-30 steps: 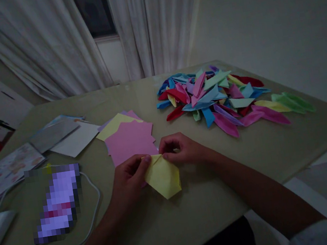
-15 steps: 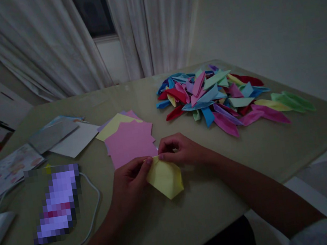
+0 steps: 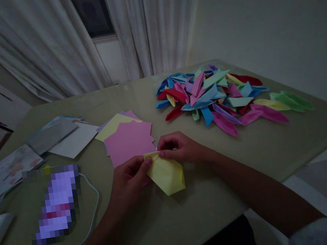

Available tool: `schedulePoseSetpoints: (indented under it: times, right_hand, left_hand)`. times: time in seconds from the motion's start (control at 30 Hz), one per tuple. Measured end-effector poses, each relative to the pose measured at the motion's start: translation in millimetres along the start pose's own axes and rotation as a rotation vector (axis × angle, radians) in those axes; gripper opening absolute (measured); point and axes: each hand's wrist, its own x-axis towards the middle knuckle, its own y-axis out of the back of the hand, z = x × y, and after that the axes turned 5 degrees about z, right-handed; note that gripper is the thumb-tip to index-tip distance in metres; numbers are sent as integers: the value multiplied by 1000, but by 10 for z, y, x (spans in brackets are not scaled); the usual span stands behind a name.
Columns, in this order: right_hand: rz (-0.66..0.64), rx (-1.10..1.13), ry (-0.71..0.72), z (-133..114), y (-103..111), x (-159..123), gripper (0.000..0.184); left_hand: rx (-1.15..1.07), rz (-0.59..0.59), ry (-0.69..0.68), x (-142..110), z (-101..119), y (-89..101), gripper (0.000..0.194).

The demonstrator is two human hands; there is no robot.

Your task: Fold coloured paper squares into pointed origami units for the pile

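A yellow sheet of folding paper (image 3: 168, 176), partly folded, hangs tilted between my hands above the table. My left hand (image 3: 132, 175) pinches its upper left edge between thumb and fingers. At the upper right edge, my right hand (image 3: 176, 147) grips the same sheet, thumb pressed on the fold and fingers curled behind. Just beyond the hands lies a stack of pink paper sheets (image 3: 129, 142), fanned over a yellow sheet (image 3: 115, 125). My left hand covers part of that stack.
A heap of folded coloured paper pieces (image 3: 208, 95) spreads over the table's far right. On the left lie a pixelated phone (image 3: 59, 203), a white cable (image 3: 95, 190), a printed packet (image 3: 11, 174) and a white sheet (image 3: 74, 142). Curtains (image 3: 164, 24) hang behind the table (image 3: 132, 241).
The yellow paper has shifted slightly up and tilted a little between my hands, and more of its top edge shows. Both hands keep their hold.
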Motion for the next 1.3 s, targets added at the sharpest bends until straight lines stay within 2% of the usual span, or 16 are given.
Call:
schedulePoseSetpoints:
  times: [0.3, 0.5, 0.6, 0.77, 1.1, 1.3]
  right_hand:
    - [0, -35, 26, -27, -24, -7, 30]
    - [139, 140, -76, 40, 8, 49, 34]
    - [112, 183, -142, 36, 27, 72, 35]
    - [83, 248, -242, 49, 25, 81, 40]
    - [14, 224, -294, 98, 60, 71, 39]
    - [15, 237, -295, 116, 44, 73, 39]
  left_hand:
    - [11, 13, 8, 21, -24, -4, 49]
    - [-160, -40, 29, 35, -62, -3, 59]
    - [-154, -82, -14, 18, -50, 4, 65]
    - [-216, -154, -70, 11, -59, 7, 65]
    - [-189, -189, -110, 52, -76, 14, 66]
    - [-179, -189, -134, 71, -112, 27, 65]
